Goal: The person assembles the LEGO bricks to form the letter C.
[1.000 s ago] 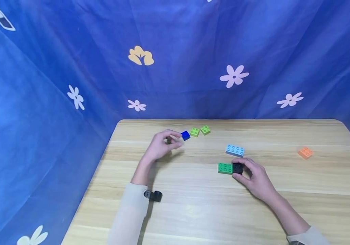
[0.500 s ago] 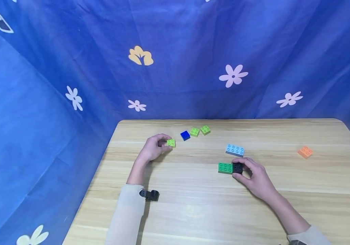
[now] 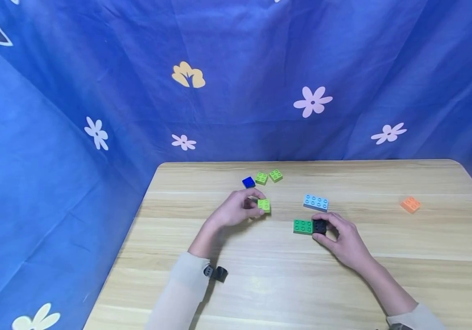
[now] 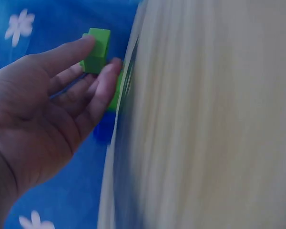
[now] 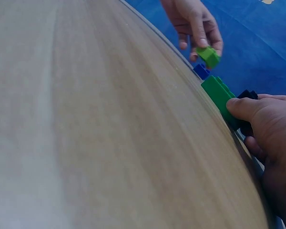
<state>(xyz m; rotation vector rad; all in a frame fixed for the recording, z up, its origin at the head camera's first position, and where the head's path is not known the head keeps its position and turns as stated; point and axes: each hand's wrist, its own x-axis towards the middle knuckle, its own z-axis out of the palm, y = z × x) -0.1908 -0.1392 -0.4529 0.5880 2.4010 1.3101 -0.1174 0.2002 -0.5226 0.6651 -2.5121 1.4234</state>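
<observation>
My left hand (image 3: 236, 208) pinches a lime-green toy brick (image 3: 264, 205) between thumb and fingers, and in the left wrist view this brick (image 4: 96, 50) is raised off the table. My right hand (image 3: 343, 238) grips a black brick (image 3: 319, 226) on the table. Directly left of the black brick, end to end with it, lies a longer green brick (image 3: 303, 226); the right thumb reaches its end in the right wrist view. A light blue brick (image 3: 316, 202) lies just behind these two.
Toward the table's back edge sit a dark blue brick (image 3: 249, 182) and two lime-green bricks, one (image 3: 262, 178) beside the other (image 3: 276, 175). An orange brick (image 3: 411, 204) lies far right on the wooden table (image 3: 343, 293). A blue curtain (image 3: 236, 82) hangs behind and at the left.
The left hand first drew back left, showing the lime-green brick in its fingers, then carried it right toward the green brick. The right hand has stayed on the black brick.
</observation>
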